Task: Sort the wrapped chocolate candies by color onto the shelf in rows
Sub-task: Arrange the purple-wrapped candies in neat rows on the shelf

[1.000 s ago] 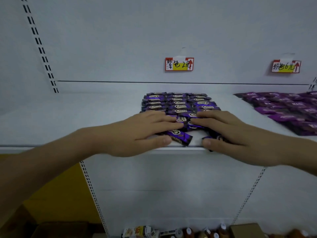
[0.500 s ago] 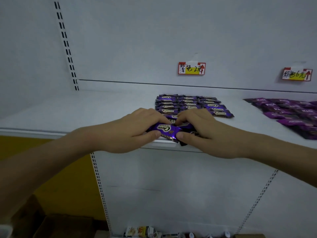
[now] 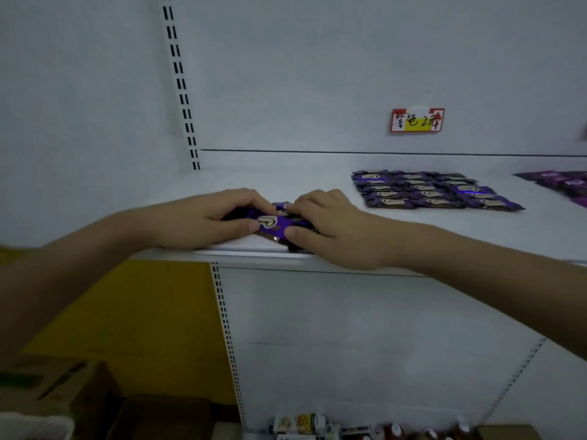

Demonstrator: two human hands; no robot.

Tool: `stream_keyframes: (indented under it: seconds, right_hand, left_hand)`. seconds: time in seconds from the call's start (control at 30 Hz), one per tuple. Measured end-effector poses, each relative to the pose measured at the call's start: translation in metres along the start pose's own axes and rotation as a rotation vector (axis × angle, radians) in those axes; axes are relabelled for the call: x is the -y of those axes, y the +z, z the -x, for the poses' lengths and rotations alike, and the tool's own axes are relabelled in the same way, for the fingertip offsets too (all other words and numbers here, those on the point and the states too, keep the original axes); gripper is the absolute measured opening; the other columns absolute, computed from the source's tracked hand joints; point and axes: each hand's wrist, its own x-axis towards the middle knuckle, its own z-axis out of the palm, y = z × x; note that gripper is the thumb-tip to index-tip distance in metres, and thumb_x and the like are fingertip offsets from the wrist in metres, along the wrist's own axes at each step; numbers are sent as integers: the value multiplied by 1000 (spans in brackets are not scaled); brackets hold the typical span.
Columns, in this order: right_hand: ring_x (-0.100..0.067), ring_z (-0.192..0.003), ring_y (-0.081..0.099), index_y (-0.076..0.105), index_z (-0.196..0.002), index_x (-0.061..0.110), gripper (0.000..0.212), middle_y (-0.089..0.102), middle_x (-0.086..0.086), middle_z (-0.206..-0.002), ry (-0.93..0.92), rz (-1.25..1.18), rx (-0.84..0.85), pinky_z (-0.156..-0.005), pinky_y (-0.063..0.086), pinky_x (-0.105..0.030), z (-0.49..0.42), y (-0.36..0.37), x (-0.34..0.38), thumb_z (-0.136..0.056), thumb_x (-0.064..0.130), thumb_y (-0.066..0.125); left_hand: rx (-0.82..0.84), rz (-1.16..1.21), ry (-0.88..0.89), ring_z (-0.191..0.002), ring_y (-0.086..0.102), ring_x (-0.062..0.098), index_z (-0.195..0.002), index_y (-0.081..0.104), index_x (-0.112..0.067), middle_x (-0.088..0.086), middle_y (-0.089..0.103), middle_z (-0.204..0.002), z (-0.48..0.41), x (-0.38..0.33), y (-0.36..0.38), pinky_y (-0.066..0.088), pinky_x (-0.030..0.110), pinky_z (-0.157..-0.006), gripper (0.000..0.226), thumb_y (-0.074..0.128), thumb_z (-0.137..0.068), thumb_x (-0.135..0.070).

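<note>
A small bunch of blue-purple wrapped candies lies at the front edge of the white shelf. My left hand and my right hand cup it from both sides, fingers curled over the wrappers and thumbs pinching the front one. Farther right on the shelf, several blue-purple candies lie in neat rows. A group of magenta candies shows at the right edge, partly cut off.
A red and yellow price tag hangs on the back wall above the rows. Slotted uprights run down the wall. Below are cardboard boxes and bottles near the floor.
Both hands closed together around the loose candies and slid them left along the shelf's front edge, away from the sorted rows. The view swung left as well.
</note>
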Motion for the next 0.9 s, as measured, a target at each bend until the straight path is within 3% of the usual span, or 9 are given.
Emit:
stream_keyframes:
  seconds: [0.2, 0.3, 0.37, 0.5, 0.6, 0.67, 0.77, 0.8, 0.9]
  right_hand:
    - [-26, -112, 48, 55, -124, 17, 40, 55, -8, -119, 31, -68, -11, -98, 37, -37, -58, -9, 9, -96, 43, 43]
    - [-19, -119, 45, 58, -125, 22, 44, 55, -2, -124, 7, -88, 26, -102, 35, -36, -46, -23, 0, -92, 49, 47]
    - [-16, -119, 41, 56, -128, 30, 49, 51, 0, -124, 15, -16, 50, -102, 35, -35, -33, -28, -7, -85, 54, 52]
    - [-9, -101, 54, 59, -120, 32, 39, 58, 8, -110, 48, -87, -23, -85, 43, -21, -21, -31, -13, -83, 45, 64]
    - [-4, -92, 58, 64, -116, 28, 33, 61, 13, -102, 48, -205, -88, -81, 44, -13, -24, -32, -17, -83, 32, 68]
    - [-6, -89, 61, 67, -114, 23, 29, 66, 8, -102, 67, -312, -143, -82, 47, -17, -24, -36, -23, -86, 24, 67]
    - [2, -66, 58, 67, -112, 23, 22, 68, 9, -89, 108, -430, -205, -59, 43, -7, -20, -45, -32, -92, 20, 60]
    - [2, -63, 57, 68, -111, 23, 21, 68, 10, -85, 123, -478, -208, -57, 43, -7, -18, -47, -36, -92, 19, 59]
    - [-7, -75, 63, 69, -109, 21, 20, 72, 1, -93, 188, -623, -190, -73, 54, -22, -8, -55, -50, -92, 16, 59]
  left_hand:
    - [-134, -94, -88, -103, 58, 1, -109, 62, -20, -9, 65, -112, -17, 34, -30, 45, 31, -98, 17, 57, -93, -18]
    - [-114, -137, -111, -96, 61, -3, -97, 66, -27, -16, 66, -110, -25, 34, -41, 49, 25, -89, 10, 66, -87, -27]
    - [-110, -183, -136, -81, 60, 2, -88, 65, -35, -23, 63, -111, -27, 29, -45, 47, 14, -70, 6, 68, -83, -38]
    - [-132, -108, -116, -70, 61, -3, -86, 69, -24, -8, 70, -89, -37, 20, -49, 46, 13, -68, 7, 72, -82, -29]
    - [-123, -38, -133, -76, 66, 22, -84, 69, -19, 3, 73, -81, -41, 15, -54, 51, 33, -76, 8, 73, -81, -25]
    - [-135, 3, -160, -77, 66, 25, -85, 67, -18, 5, 73, -81, -41, 16, -58, 51, 36, -78, 11, 74, -80, -24]
    - [-195, 125, -189, -71, 65, 13, -92, 62, -18, 2, 71, -79, -45, 15, -60, 53, 27, -70, 16, 73, -81, -12]
    - [-210, 181, -185, -71, 66, 12, -97, 61, -19, 1, 69, -80, -46, 12, -59, 54, 24, -67, 22, 72, -81, -8]
    - [-206, 325, -146, -77, 69, 18, -120, 57, -25, 8, 66, -90, -54, 0, -53, 57, 24, -70, 45, 68, -83, -2]
